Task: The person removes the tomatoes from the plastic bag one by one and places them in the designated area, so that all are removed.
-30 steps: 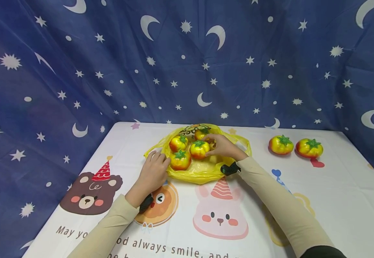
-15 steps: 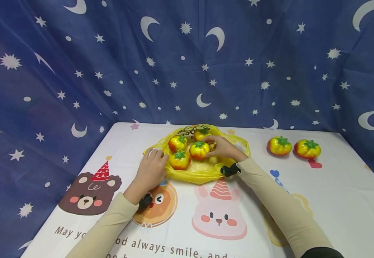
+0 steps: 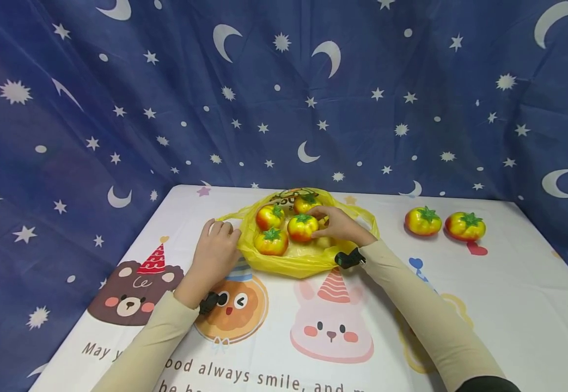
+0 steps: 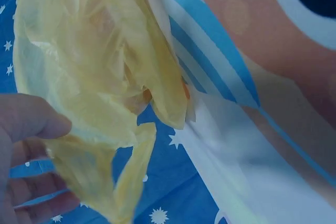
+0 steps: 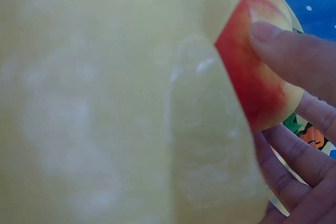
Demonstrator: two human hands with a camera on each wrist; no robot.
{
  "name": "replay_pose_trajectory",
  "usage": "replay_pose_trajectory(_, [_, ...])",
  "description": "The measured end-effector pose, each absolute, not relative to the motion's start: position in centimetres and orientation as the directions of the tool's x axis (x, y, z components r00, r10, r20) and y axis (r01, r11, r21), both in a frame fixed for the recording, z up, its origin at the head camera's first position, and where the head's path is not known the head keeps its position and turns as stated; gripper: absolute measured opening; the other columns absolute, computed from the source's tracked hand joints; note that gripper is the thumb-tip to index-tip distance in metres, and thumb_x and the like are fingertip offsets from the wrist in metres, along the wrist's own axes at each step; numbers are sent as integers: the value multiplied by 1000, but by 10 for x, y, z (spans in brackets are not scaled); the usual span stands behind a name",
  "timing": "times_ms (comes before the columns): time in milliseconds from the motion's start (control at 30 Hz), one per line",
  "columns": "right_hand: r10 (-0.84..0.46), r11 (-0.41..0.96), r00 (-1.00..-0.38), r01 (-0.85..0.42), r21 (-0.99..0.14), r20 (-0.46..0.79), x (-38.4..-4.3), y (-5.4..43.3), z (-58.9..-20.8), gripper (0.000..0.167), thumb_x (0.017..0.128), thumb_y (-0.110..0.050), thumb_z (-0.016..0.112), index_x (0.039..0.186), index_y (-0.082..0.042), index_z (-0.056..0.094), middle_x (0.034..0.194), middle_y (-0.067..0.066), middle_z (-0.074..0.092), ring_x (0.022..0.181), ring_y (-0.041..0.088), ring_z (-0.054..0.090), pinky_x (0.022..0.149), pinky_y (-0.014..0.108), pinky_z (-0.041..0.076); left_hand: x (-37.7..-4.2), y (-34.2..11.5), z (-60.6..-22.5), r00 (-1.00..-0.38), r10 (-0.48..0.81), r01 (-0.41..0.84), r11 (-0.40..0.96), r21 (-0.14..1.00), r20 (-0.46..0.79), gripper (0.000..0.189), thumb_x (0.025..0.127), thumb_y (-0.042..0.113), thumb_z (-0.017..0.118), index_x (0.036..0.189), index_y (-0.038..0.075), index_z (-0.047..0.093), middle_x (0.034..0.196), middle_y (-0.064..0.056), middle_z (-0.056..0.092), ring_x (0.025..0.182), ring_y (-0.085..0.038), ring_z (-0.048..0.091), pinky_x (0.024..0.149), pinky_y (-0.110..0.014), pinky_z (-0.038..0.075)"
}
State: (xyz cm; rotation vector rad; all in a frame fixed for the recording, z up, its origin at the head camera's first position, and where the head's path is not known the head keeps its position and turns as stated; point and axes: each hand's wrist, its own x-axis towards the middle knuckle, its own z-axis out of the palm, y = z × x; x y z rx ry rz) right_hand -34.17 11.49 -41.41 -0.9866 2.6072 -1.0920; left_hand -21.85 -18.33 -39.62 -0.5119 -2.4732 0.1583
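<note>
A yellow plastic bag (image 3: 288,265) lies spread with its mouth up, several red-and-yellow toy tomatoes with green tops inside. My left hand (image 3: 214,247) pinches the bag's left edge and draws it out to the side. The left wrist view shows the thumb and fingers about the bag's thin plastic (image 4: 79,166). Inside the bag, my right hand (image 3: 339,223) grips a toy tomato (image 3: 301,228) by its right side. In the right wrist view the thumb presses on this tomato (image 5: 262,72), part of it hidden behind the bag's film.
Two more toy tomatoes, one (image 3: 423,222) beside the other (image 3: 466,226), rest on the right of the table. A white cloth with cartoon animals (image 3: 333,332) covers the table. Behind hangs a blue curtain (image 3: 264,81) with moons and stars.
My left hand has moved left, stretching the bag's left edge outward. The right hand stays at the same tomato.
</note>
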Motion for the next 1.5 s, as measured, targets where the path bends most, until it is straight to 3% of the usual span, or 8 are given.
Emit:
replay_pose_trajectory(133, [-623, 529, -777, -506, -681, 94, -342, 115, -414, 54, 75, -24, 77, 122, -7, 58, 116, 13, 61, 106, 30, 56, 91, 42, 49, -218, -183, -398, -753, 354, 301, 935, -188, 554, 15, 71, 14, 69, 82, 5, 65, 89, -14, 58, 91, -33, 53, 100, -50, 36])
replay_pose_trajectory(300, [-603, 562, -796, -477, -676, 61, -344, 114, -416, 53, 76, -18, 76, 124, -6, 57, 120, 14, 61, 109, 30, 56, 98, 45, 45, -223, -182, -400, -710, 322, 292, 944, -155, 626, 15, 69, 5, 64, 84, 3, 64, 97, -17, 58, 93, -34, 52, 98, -49, 38])
replay_pose_trajectory(500, [-606, 558, -792, -491, -669, 76, -344, 113, -417, 52, 77, -17, 76, 124, -6, 57, 118, 13, 61, 106, 28, 56, 91, 41, 50, -229, -179, -406, -713, 310, 301, 945, -125, 628, 22, 68, 0, 61, 90, 2, 64, 96, -16, 57, 96, -34, 51, 100, -49, 36])
replay_pose_trajectory(800, [-600, 562, -797, -481, -673, 68, -343, 112, -419, 53, 77, -18, 75, 125, -6, 55, 118, 13, 61, 107, 28, 56, 89, 40, 51, -229, -177, -412, -715, 281, 291, 952, -93, 640, 22, 70, 5, 59, 91, 0, 63, 94, -16, 57, 97, -35, 51, 101, -52, 35])
replay_pose_trajectory(1133, [-616, 554, -783, -506, -661, 84, -343, 111, -417, 55, 78, -20, 75, 126, -4, 54, 121, 16, 60, 109, 31, 57, 86, 40, 50, -235, -183, -410, -654, 423, 441, 887, -137, 627, 15, 70, 5, 60, 85, 3, 59, 92, -14, 57, 93, -32, 53, 101, -49, 38])
replay_pose_trajectory(1500, [-605, 554, -793, -480, -680, 66, -341, 111, -416, 52, 79, -18, 74, 125, -5, 55, 119, 14, 60, 107, 29, 55, 92, 41, 50, -235, -181, -369, -762, 469, 478, 872, -101, 446, 14, 72, 10, 66, 86, 7, 67, 92, -11, 61, 96, -29, 53, 100, -45, 38])
